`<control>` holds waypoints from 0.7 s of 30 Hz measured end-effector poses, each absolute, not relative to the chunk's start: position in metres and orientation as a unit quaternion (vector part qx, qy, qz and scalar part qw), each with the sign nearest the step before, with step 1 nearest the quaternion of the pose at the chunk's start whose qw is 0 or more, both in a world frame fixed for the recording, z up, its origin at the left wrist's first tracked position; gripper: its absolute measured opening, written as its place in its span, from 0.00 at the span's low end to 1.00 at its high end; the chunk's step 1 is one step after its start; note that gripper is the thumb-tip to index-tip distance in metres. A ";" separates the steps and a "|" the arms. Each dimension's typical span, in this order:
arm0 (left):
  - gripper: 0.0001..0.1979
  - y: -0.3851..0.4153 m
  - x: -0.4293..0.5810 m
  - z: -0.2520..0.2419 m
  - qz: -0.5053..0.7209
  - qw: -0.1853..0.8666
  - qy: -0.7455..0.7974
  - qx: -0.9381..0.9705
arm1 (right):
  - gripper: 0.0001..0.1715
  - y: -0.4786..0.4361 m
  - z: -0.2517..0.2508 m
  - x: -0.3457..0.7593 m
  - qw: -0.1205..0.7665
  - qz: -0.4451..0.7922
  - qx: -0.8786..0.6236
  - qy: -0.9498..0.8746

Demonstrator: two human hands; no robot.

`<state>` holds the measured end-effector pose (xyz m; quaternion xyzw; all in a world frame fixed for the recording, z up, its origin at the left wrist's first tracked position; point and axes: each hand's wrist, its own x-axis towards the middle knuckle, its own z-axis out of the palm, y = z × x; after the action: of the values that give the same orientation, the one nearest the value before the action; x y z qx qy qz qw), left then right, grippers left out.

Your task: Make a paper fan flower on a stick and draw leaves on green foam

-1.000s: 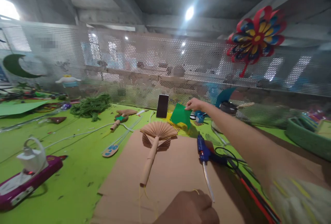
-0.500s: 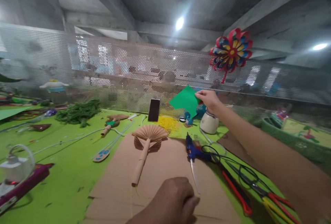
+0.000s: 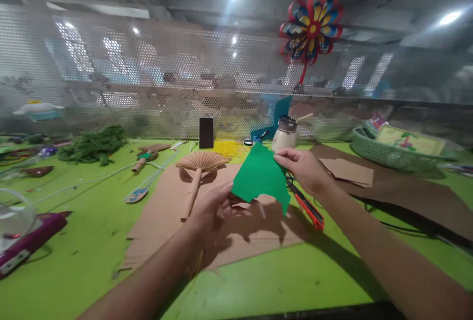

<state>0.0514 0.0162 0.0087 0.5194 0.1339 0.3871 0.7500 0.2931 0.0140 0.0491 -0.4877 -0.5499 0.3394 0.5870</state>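
A piece of green paper [image 3: 260,174] with a ragged lower edge is held up over the brown cardboard sheets [image 3: 155,221]. My right hand [image 3: 301,166] pinches its right edge between thumb and fingers. At the lower left corner of the paper is my left hand [image 3: 216,206], closed on that edge, its fingertips partly hidden. Just beyond the left hand, a pleated brown paper fan [image 3: 202,162] with a rolled handle lies on the cardboard. Under the green paper shows part of a glue stick [image 3: 262,210]; the glue gun itself is hidden behind the paper.
A red utility knife [image 3: 308,209] lies to the right. A phone [image 3: 206,132], yellow paper shreds [image 3: 226,149] and a lidded jar [image 3: 285,135] stand or lie at the back. At left are green strands [image 3: 98,145] and a purple power strip [image 3: 33,238]; a green basket [image 3: 391,156] sits right.
The green paper has come down and nearer in my right hand. My left hand has risen from the cardboard and taken the paper's left corner. The camera view has tilted down.
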 end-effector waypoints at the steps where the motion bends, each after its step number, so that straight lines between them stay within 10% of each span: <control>1: 0.18 0.015 0.053 0.009 0.382 0.754 0.148 0.513 | 0.15 0.011 0.049 0.291 0.581 0.343 -0.488 -0.553; 21: 0.15 0.025 0.059 -0.001 0.422 0.765 0.261 0.412 | 0.36 0.006 0.018 0.288 0.612 0.465 -0.454 -0.451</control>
<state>0.0593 0.0247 -0.0006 0.4118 0.2612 0.4215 0.7645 0.2876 0.0063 0.0181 -0.4539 -0.4506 0.4647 0.6124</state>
